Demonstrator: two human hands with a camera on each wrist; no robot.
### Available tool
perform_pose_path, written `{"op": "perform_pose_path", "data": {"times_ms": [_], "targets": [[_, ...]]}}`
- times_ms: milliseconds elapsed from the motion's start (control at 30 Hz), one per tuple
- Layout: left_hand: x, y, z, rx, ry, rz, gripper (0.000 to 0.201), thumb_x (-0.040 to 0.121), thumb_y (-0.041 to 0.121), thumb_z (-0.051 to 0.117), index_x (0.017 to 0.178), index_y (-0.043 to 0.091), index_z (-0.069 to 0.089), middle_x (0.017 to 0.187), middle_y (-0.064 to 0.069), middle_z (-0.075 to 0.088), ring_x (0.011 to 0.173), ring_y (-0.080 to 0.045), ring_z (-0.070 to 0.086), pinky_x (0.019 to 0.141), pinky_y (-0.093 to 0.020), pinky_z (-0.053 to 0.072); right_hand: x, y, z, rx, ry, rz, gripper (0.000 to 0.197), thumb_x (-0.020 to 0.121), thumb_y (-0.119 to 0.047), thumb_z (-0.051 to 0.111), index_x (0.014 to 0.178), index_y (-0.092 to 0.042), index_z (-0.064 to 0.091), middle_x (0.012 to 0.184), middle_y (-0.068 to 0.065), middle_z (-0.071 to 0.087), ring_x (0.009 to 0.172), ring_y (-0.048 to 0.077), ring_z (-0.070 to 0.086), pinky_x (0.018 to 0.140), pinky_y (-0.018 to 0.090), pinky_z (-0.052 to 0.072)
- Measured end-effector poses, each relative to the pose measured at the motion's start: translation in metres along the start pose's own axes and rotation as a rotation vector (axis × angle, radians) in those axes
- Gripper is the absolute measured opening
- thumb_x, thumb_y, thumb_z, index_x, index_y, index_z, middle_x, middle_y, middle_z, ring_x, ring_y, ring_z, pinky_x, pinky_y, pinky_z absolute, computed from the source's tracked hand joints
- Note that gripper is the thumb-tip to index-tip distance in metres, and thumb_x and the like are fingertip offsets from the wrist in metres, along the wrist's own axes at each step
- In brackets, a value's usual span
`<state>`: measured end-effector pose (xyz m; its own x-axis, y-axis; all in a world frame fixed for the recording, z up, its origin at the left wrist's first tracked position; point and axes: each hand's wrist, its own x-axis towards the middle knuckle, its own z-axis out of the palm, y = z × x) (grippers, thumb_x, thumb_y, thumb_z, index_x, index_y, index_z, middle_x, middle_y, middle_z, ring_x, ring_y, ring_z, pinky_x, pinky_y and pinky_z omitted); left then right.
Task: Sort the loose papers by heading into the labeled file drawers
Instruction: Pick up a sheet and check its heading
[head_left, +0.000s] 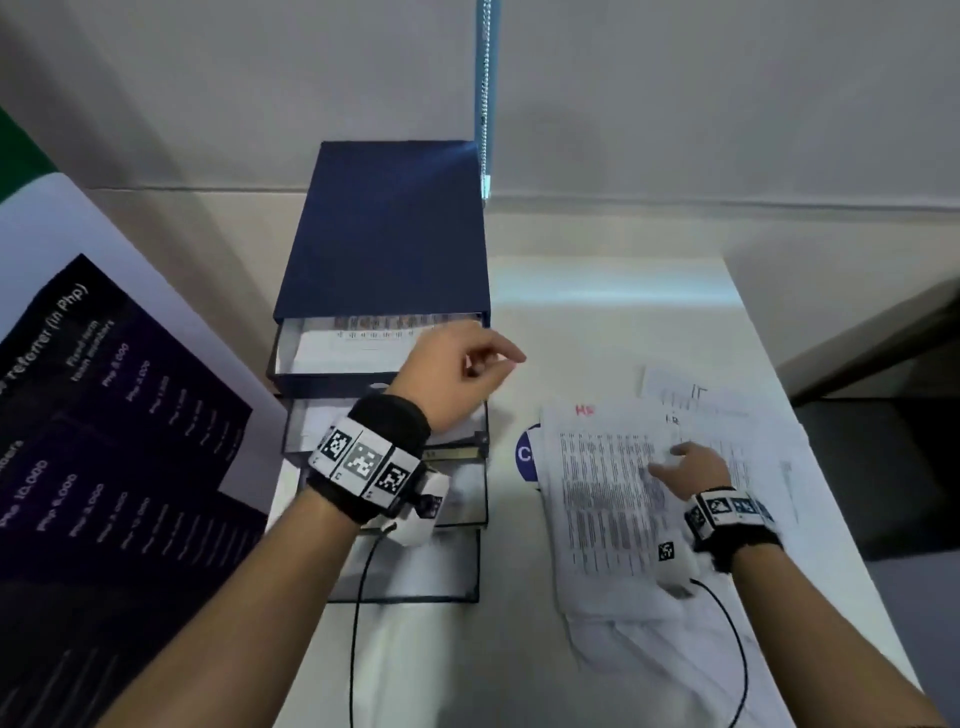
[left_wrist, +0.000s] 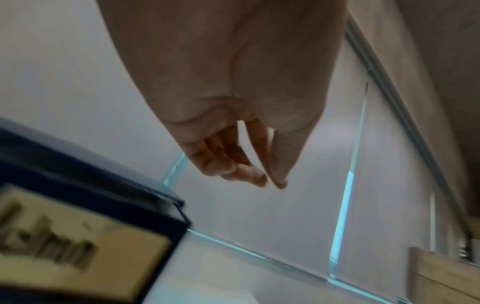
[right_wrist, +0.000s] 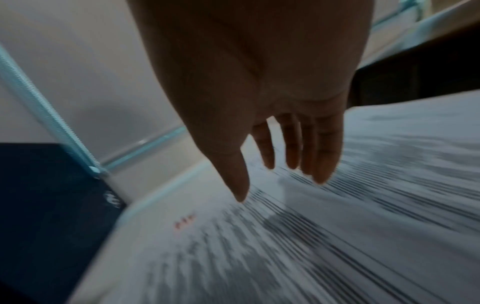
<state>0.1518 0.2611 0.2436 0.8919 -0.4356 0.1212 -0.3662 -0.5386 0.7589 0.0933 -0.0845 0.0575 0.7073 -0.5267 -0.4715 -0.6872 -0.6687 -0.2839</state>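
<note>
Blue drawer unit (head_left: 384, 234) sits at the back left of the white table (head_left: 597, 301), against the wall; drawers stepped out toward the person, top drawer (head_left: 337, 358) pulled open with a printed sheet inside, its text too small to read. Lower drawers partly hidden behind the left forearm and wrist band. Left hand (head_left: 452, 374) hovers over the right front corner of the top drawer, fingers (left_wrist: 233, 168) loosely curled with thumb near fingertips, holding nothing. Left wrist view shows a tan drawer label (left_wrist: 78, 242), lettering blurred, unreadable. Loose papers (head_left: 649, 493) lie fanned on the table just right of the drawer unit; top sheet has a red heading (head_left: 584, 410), only partly legible, and dense blurred text. Right hand (head_left: 693, 467) is on the stack, fingers (right_wrist: 322, 156) straight and spread; contact with paper cannot be told for sure, motion blur. A blue round sticker (head_left: 525, 452) beside the unit is mostly covered by papers. Dark poster (head_left: 104, 415) left of the unit, cut off by the frame.
</note>
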Motion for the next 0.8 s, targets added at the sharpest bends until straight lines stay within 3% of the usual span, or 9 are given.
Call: {"op": "perform_pose_path", "data": {"times_ms": [67,133,200,300,400,467,567,700,800], "targets": [[0.005,0.013,0.039,-0.100,-0.150,-0.010,0.014,0.092,0.020,0.064,0.099,0.025,0.075,0.090,0.005,0.068,0.072,-0.003,0.054,0.066,-0.012,0.045,0.008,0.040,0.026,-0.089,-0.108,0.124,0.085,0.068,-0.055,0.081,0.130,-0.003,0.052,0.133,0.021,0.054,0.115,0.035,0.059,0.093,0.043,0.053],[0.009,0.014,0.081,-0.120,-0.251,-0.063,0.017,0.092,0.019,0.063,0.102,0.025,0.075,0.090,0.003,0.068,0.073,-0.005,0.055,0.070,-0.016,0.047,0.004,0.060,0.042,-0.078,-0.085,0.126,0.093,0.060,-0.056,0.086,0.127,-0.004,0.051,0.128,0.021,0.056,0.107,0.034,0.061,0.089,0.044,0.056],[0.013,0.005,0.126,-0.004,-0.353,-0.112,0.023,0.093,0.021,0.062,0.114,0.021,0.071,0.100,-0.001,0.063,0.086,-0.012,0.059,0.082,-0.023,0.050,-0.012,0.061,0.042,0.035,-0.003,0.078,0.087,0.062,-0.043,0.090,0.128,-0.003,0.050,0.126,0.017,0.058,0.109,0.033,0.061,0.091,0.040,0.054],[0.007,-0.020,0.190,0.351,-0.611,-0.302,0.052,0.094,0.031,0.060,0.142,0.017,0.047,0.135,-0.009,0.043,0.120,-0.026,0.052,0.103,-0.038,0.044,-0.018,0.064,0.044,0.205,0.033,0.036,0.076,0.068,-0.027,0.089,0.129,-0.003,0.050,0.122,0.012,0.061,0.110,0.031,0.062,0.084,0.031,0.048],[-0.004,-0.042,0.230,0.407,-0.713,-0.543,0.060,0.092,0.033,0.059,0.141,0.008,0.036,0.141,-0.017,0.042,0.117,-0.031,0.054,0.099,-0.039,0.048,-0.015,0.068,0.048,0.289,0.012,-0.072,0.052,0.073,-0.019,0.085,0.113,-0.008,0.055,0.102,0.000,0.062,0.091,0.022,0.063,0.077,0.030,0.053],[-0.009,-0.055,0.248,0.323,-0.641,-0.670,0.068,0.091,0.035,0.061,0.143,0.006,0.029,0.140,-0.021,0.042,0.118,-0.032,0.053,0.099,-0.038,0.047,-0.015,0.071,0.051,0.275,0.014,-0.190,0.025,0.078,-0.020,0.081,0.082,-0.015,0.057,0.076,-0.006,0.059,0.069,0.016,0.058,0.064,0.027,0.049],[-0.011,-0.071,0.260,0.124,-0.329,-0.838,0.084,0.090,0.037,0.065,0.152,0.011,0.015,0.144,-0.020,0.042,0.128,-0.035,0.048,0.106,-0.039,0.042,-0.013,0.077,0.051,0.356,-0.041,-0.326,0.043,0.075,-0.030,0.083,0.055,-0.020,0.046,0.053,-0.006,0.046,0.050,0.010,0.041,0.053,0.023,0.039],[-0.009,-0.086,0.262,-0.180,-0.001,-0.952,0.064,0.094,0.036,0.060,0.149,0.018,0.034,0.138,-0.013,0.054,0.123,-0.031,0.055,0.105,-0.035,0.043,-0.011,0.084,0.032,0.647,-0.259,-0.250,0.023,0.078,-0.032,0.081,0.073,-0.012,0.071,0.069,0.003,0.071,0.059,0.017,0.068,0.058,0.029,0.058],[-0.008,-0.094,0.264,-0.335,0.173,-0.940,0.043,0.088,0.021,0.069,0.130,0.018,0.057,0.091,-0.002,0.067,0.085,-0.019,0.063,0.087,-0.027,0.052,0.002,0.099,0.026,0.638,-0.292,-0.202,0.029,0.085,-0.034,0.075,0.078,-0.006,0.072,0.074,0.012,0.072,0.063,0.025,0.070,0.060,0.031,0.059]]}}
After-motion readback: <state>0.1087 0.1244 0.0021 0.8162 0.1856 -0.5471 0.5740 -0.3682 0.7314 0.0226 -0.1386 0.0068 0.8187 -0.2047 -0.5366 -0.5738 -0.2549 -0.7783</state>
